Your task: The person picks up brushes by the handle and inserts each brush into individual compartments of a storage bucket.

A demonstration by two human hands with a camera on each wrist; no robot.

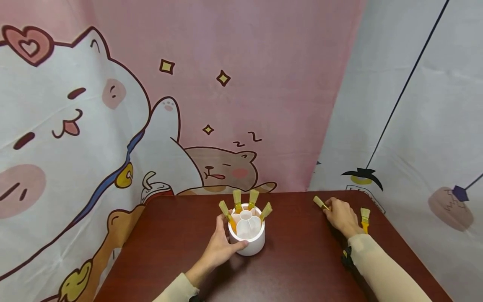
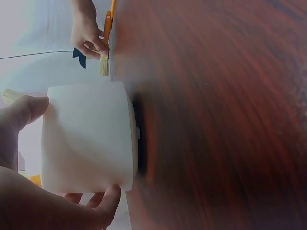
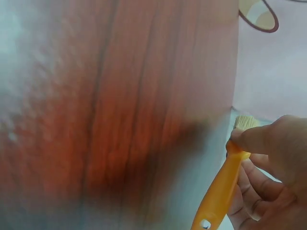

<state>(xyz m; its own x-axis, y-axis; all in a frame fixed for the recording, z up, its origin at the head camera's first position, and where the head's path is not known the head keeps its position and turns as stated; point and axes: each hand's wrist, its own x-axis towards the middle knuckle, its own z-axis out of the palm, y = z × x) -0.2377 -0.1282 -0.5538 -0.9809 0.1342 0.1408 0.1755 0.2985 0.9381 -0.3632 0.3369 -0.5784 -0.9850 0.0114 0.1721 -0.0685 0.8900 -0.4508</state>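
My left hand (image 1: 218,247) grips a white round compartment holder (image 1: 253,248) at the middle of the table, thumb on the near side and fingers round the left. Several paintbrushes stand in it bristles up, among them a left one (image 1: 228,216) and a right one (image 1: 266,212). Over at the right, my right hand (image 1: 342,216) pinches another paintbrush (image 3: 220,189) near its ferrule, its orange handle pointing back under the palm. Pale bristles stick out past the fingertips. In the left wrist view the holder's smooth wall (image 2: 88,139) fills the grasp.
A loose paintbrush (image 1: 364,220) lies right of my right hand, close to the table's right edge. The dark red-brown table (image 1: 294,268) meets a cartoon-printed pink cloth (image 1: 271,105) at the back and pale cloth (image 1: 415,126) on the right.
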